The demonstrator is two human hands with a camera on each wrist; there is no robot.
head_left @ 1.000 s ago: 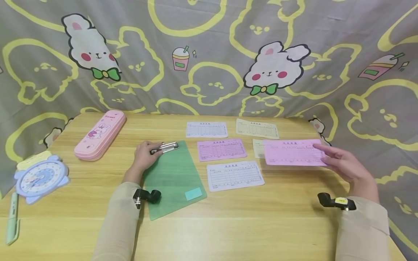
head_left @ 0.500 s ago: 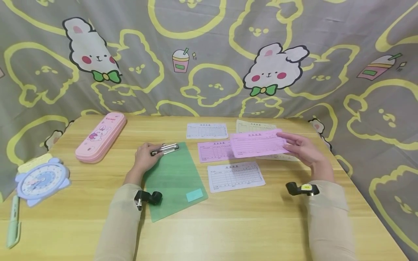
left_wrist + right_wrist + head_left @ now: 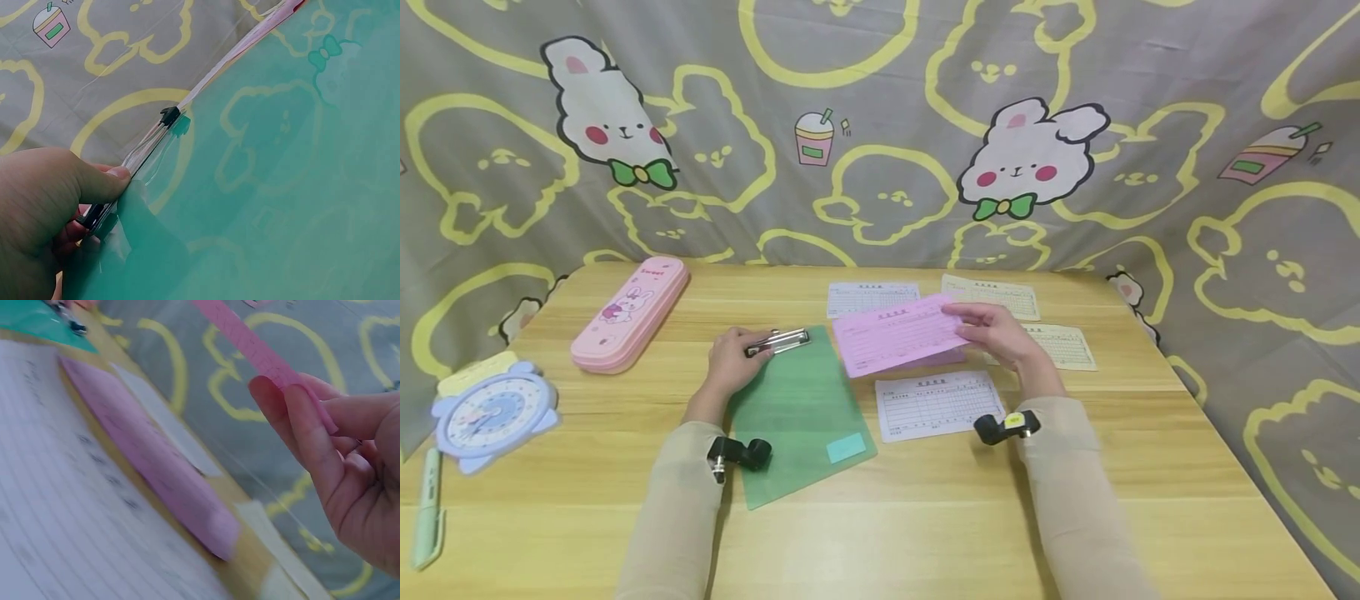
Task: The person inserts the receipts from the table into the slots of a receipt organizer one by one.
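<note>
My left hand (image 3: 737, 360) holds the green see-through clipboard (image 3: 805, 417) by its metal clip (image 3: 788, 340); in the left wrist view the thumb presses on the clip (image 3: 139, 150). A pink printed slip (image 3: 891, 340) hangs above the table, its right end pinched between the thumb and fingers of my right hand (image 3: 1000, 337). Its left end overlaps the clipboard's upper right edge. Beneath it, a second pink slip (image 3: 156, 456) lies on the table, largely covered in the head view. A white slip (image 3: 934, 408) lies just in front.
Another white slip (image 3: 861, 296) and a yellowish slip (image 3: 1000, 300) lie at the back; a second yellowish slip (image 3: 1067, 346) is right of my hand. On the left are a pink pencil case (image 3: 632, 317), a blue toy clock (image 3: 493, 417) and a green highlighter (image 3: 428, 508). A patterned curtain (image 3: 880, 108) stands behind.
My right hand has carried the pink slip leftward, from over the right-hand yellowish slip to the clipboard's edge. That yellowish slip is now partly uncovered. My left hand stays on the clip.
</note>
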